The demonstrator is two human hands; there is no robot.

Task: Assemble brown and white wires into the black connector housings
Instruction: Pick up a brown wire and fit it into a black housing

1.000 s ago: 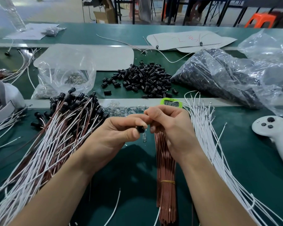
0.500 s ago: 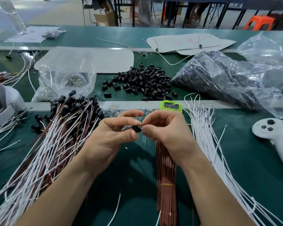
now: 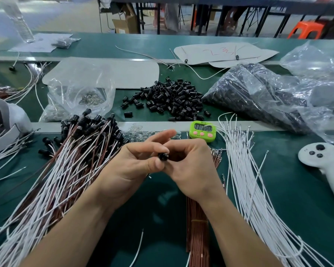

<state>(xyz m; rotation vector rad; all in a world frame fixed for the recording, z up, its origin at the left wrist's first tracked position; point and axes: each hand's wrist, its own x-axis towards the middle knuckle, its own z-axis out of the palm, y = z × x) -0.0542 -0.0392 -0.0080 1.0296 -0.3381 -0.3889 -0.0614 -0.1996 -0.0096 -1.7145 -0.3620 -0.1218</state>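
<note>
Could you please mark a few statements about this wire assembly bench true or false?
The left hand and right hand hold one small black connector housing between them. True.
The green digital timer sits nearer the person than the hands. False: it sits beyond them.
A loose pile of black plastic housings lies beyond the timer. True.
The white plastic controller lies left of the hands. False: it lies far to their right.

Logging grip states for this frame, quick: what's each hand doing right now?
Left hand: pinching a black connector housing.
Right hand: fingers curled against the same housing; whether it grips cannot be told.
</note>
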